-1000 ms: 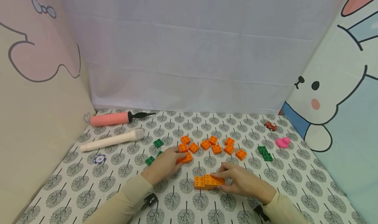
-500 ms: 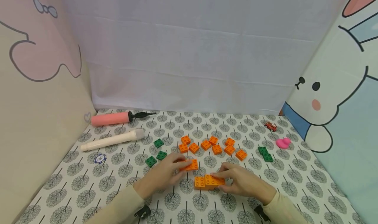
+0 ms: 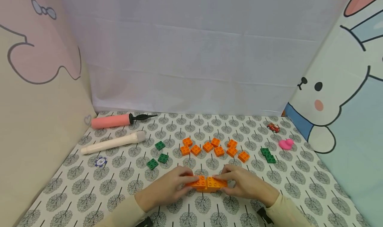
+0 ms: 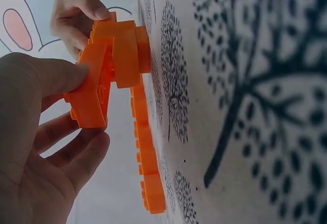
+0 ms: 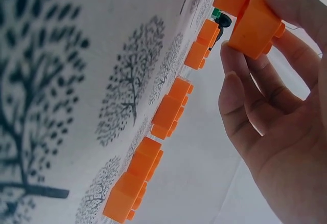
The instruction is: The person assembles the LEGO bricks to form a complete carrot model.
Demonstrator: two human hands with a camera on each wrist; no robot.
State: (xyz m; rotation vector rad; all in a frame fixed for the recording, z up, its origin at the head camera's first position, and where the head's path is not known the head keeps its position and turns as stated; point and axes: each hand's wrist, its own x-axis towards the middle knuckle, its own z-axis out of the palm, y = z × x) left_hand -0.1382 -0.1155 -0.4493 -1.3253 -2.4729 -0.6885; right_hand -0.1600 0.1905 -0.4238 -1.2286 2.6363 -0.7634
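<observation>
Left hand: pinching orange brick, tilted over left end of base brick. Right hand: gripping second brick atop base brick. Best levelled, edges aligned, before pressing evenly.

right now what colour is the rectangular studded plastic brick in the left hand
The rectangular studded plastic brick is orange, clearest in the left wrist view.

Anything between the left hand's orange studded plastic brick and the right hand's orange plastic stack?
Nothing visible between the left brick and the stack; only the upper right brick, held by the right hand, borders its lower step.
</observation>
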